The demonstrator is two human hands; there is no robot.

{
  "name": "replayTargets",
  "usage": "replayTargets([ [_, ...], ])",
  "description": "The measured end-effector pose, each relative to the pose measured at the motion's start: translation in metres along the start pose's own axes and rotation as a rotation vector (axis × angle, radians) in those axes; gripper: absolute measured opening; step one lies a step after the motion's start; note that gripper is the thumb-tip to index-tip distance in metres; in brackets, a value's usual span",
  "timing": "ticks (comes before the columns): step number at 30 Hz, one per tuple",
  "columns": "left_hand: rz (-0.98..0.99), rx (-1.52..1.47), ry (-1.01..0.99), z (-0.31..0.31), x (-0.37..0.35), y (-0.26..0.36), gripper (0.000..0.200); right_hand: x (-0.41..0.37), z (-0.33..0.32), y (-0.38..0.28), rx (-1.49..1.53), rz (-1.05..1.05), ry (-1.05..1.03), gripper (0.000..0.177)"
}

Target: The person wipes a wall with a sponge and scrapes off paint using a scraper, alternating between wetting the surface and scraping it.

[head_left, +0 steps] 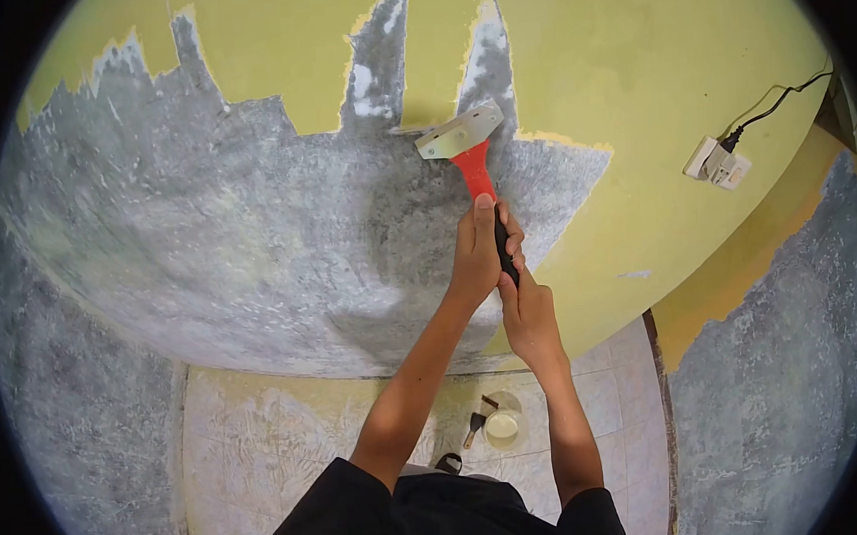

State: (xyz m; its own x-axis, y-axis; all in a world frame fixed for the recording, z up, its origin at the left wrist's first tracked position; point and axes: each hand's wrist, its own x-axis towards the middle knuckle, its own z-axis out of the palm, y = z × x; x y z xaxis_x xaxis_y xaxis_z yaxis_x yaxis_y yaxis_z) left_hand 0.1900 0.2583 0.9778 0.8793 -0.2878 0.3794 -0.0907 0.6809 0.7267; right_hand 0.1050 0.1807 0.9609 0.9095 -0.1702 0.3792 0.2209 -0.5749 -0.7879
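A scraper (475,170) with a wide metal head, a red neck and a black handle is held up against the wall. My left hand (478,246) is closed round the upper handle, its thumb near the red neck. Lower down, my right hand (528,306) grips the handle's end. The metal head lies at the lower edge of a strip of yellow-green paint (429,67) between two bare grey spikes. Bare grey wall (254,218) spreads to the left and below the head.
On the right wall a socket adapter (718,164) holds a plug with a black cable (775,107). On the floor below are a bucket (502,427), a small scraper (474,428) and my sandalled foot (449,464). Side walls stand at left and right.
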Motion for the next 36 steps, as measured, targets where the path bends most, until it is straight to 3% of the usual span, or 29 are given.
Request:
replayTargets([
  [17, -0.086, 0.221, -0.016, -0.028, -0.011, 0.024, 0.046, -0.012, 0.052, -0.003, 0.218, 0.064, 0.001, 0.039],
  [20, -0.092, 0.269, -0.028, -0.029, -0.011, 0.034, 0.047, -0.016, 0.061, 0.001, 0.230, 0.002, 0.002, 0.052],
  [26, -0.084, 0.348, -0.047, -0.042, -0.011, 0.041, 0.048, -0.018, 0.088, -0.001, 0.292, -0.062, 0.101, 0.050],
  [29, -0.113, 0.383, -0.015, -0.050, -0.019, 0.047, 0.047, -0.020, 0.089, -0.006, 0.378, 0.148, -0.016, 0.044],
  [31, -0.132, 0.366, -0.001, -0.052, -0.022, 0.048, 0.047, -0.022, 0.106, -0.003, 0.351, 0.027, 0.079, 0.036],
  [32, -0.125, 0.391, -0.021, -0.050, -0.020, 0.051, 0.047, -0.019, 0.109, -0.002, 0.331, -0.046, 0.135, 0.043],
  [36, -0.127, 0.432, -0.038, -0.060, -0.017, 0.057, 0.047, -0.023, 0.115, -0.007, 0.485, 0.087, 0.052, 0.044],
])
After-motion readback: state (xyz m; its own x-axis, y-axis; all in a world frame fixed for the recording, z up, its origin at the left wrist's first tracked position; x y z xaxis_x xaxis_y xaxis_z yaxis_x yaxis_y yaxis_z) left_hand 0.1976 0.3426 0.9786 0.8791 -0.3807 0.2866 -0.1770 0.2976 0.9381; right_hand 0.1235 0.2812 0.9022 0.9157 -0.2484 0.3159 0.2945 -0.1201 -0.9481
